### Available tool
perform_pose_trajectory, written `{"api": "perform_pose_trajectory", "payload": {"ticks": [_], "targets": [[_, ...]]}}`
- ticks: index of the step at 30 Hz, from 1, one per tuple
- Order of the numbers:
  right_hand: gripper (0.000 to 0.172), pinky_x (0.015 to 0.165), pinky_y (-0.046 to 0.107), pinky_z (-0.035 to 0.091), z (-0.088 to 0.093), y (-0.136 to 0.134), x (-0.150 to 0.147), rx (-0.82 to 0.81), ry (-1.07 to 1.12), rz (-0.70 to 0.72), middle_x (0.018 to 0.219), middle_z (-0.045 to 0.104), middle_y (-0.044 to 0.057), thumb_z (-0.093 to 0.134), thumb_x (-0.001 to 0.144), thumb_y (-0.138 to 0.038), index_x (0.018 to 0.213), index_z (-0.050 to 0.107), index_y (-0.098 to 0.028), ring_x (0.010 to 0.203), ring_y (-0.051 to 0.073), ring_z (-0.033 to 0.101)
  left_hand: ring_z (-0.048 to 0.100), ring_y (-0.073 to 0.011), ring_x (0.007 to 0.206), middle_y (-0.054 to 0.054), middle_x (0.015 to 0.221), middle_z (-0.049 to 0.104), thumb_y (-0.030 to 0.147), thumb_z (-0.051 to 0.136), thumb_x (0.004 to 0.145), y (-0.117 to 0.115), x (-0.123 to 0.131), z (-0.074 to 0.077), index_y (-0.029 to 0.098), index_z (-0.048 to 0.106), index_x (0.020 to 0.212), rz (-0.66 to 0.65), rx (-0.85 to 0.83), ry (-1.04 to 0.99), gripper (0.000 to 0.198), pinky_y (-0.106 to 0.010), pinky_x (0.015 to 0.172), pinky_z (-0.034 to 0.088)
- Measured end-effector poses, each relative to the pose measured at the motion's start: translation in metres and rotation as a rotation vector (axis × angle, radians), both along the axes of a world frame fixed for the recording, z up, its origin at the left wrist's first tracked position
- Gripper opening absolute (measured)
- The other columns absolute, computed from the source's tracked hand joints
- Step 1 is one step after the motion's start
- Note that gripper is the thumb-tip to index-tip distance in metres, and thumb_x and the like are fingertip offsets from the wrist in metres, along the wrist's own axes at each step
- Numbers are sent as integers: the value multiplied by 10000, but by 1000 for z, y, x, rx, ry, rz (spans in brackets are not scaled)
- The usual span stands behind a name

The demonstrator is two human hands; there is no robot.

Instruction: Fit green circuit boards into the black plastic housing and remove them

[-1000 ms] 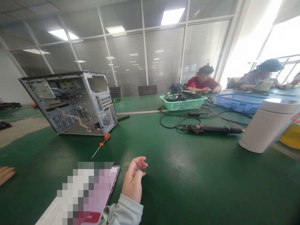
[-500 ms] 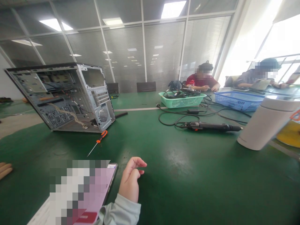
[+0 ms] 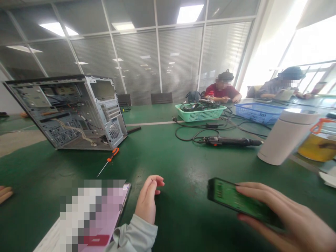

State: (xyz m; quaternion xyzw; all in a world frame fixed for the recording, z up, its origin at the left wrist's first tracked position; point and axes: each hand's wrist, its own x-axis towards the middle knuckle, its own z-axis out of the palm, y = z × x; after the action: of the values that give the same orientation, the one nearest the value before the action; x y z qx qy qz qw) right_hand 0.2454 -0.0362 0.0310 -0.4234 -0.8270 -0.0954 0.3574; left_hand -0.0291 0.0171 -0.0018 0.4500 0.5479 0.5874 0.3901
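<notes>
My right hand (image 3: 294,218) comes in at the lower right and grips a dark phone (image 3: 236,200) with a green screen, held flat just above the green table (image 3: 183,168). My left hand (image 3: 147,204), in a grey sleeve, rests on its edge on the table with fingers loosely curled and nothing in them. It lies right beside a second phone (image 3: 97,213) with a pinkish screen. An orange-handled screwdriver (image 3: 108,161) lies beyond that phone, in front of an open computer case (image 3: 70,112).
A black electric screwdriver (image 3: 231,141) with its cable lies mid-table, a white cylinder (image 3: 285,136) and a yellow jar (image 3: 316,143) at right. Green (image 3: 201,113) and blue (image 3: 258,112) baskets stand farther back by two seated people. Another person's fingers (image 3: 4,194) touch the left edge.
My right hand has come into view at the lower right, holding the green-screened phone. The view has shifted slightly; my left hand stays beside the other phone.
</notes>
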Motion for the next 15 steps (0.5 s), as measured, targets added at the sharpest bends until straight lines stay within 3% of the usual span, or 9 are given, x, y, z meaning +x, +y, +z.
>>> {"api": "perform_pose_trajectory", "payload": {"ticks": [2, 5, 8, 10, 12, 15], "targets": [[294, 676, 320, 518, 10, 12, -35, -36, -84, 86, 1107, 503, 75, 314, 1019, -423, 1162, 482, -229, 913, 214, 543, 572, -226, 822, -51, 777, 615, 406, 453, 750, 2, -4, -3, 185, 610, 762, -11, -4, -1, 272, -314, 666, 419], [281, 643, 320, 498, 14, 27, -80, 36, -146, 129, 1071, 499, 96, 290, 1011, -295, 1112, 522, -174, 883, 232, 525, 561, -242, 882, -66, 841, 617, 478, 459, 743, 5, -9, -7, 183, 616, 815, -80, -37, -25, 342, -324, 682, 435], [211, 627, 317, 480, 5, 33, -99, 132, -222, 149, 1063, 491, 117, 426, 934, -207, 1088, 555, -143, 867, 254, 510, 549, -234, 922, -65, 883, 615, 479, 401, 793, 5, -8, -8, 192, 612, 869, -42, 8, -52, 364, -315, 701, 422], [226, 660, 320, 475, -3, 32, -101, 83, -164, 177, 1068, 492, 116, 464, 904, -200, 1103, 559, -151, 880, 254, 506, 542, -233, 941, -69, 909, 618, 465, 368, 820, 4, -5, -7, 195, 613, 890, -20, 35, -58, 372, -315, 716, 413], [229, 701, 312, 475, -7, 31, -101, -152, 103, 187, 1025, 517, 98, 489, 892, -274, 1075, 573, -165, 870, 235, 519, 539, -239, 956, -79, 935, 622, 455, 356, 829, 3, -3, -6, 192, 618, 912, -31, 32, -59, 381, -322, 728, 410], [321, 590, 246, 485, -5, 29, -101, -901, 719, 214, 821, 551, 77, 537, 843, -440, 938, 564, -134, 694, 194, 562, 540, -242, 961, -87, 951, 630, 429, 333, 843, 1, -2, -4, 187, 626, 943, -53, 36, -57, 393, -331, 741, 406]]}}
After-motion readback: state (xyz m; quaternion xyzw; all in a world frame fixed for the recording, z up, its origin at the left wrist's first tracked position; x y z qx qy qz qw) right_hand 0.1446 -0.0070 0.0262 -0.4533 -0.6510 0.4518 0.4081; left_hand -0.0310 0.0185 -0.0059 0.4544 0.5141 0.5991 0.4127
